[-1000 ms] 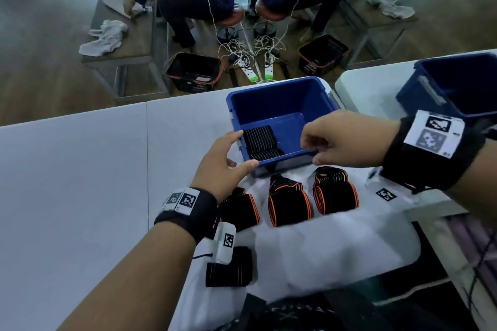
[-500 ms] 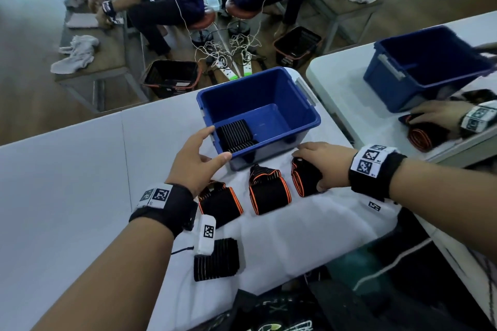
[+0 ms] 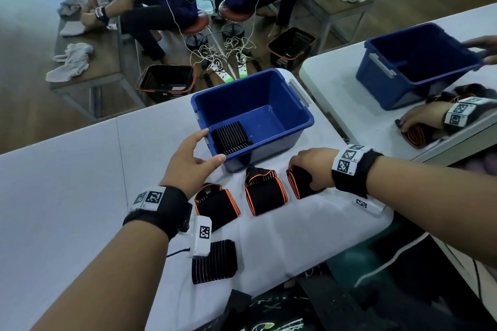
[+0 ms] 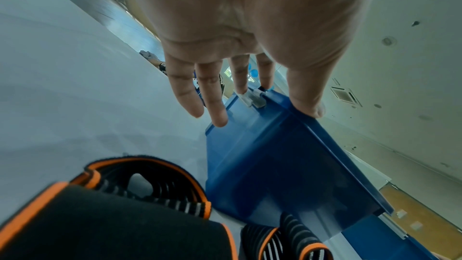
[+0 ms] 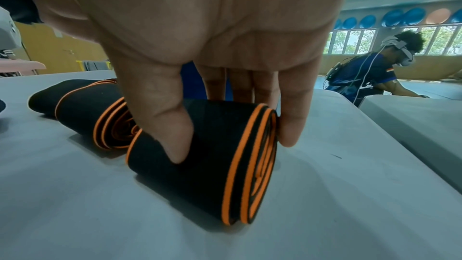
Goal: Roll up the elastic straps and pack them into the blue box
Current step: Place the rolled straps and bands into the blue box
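Note:
The blue box (image 3: 236,99) stands on the white table, with a black ribbed strap (image 3: 231,137) lying inside at its near left. My left hand (image 3: 193,158) is at the box's near left corner (image 4: 275,165), thumb on the rim and fingers straight along the side. Three black, orange-edged rolled straps lie in a row before the box: left (image 3: 217,204), middle (image 3: 265,193), right (image 3: 295,183). My right hand (image 3: 309,166) grips the right roll (image 5: 200,165) on the table, thumb and fingers curled round it. A flat black strap (image 3: 215,260) lies near my left wrist.
A second blue box (image 3: 416,62) sits on the neighbouring table to the right, where another person's hand (image 3: 422,118) holds a roll. A gap separates the two tables. Beyond the far edge are seated people, cables and black baskets (image 3: 166,80) on the floor.
My right hand left the box's near rim, dropped onto the right rolled strap and took hold of it. My left hand stayed at the box corner.

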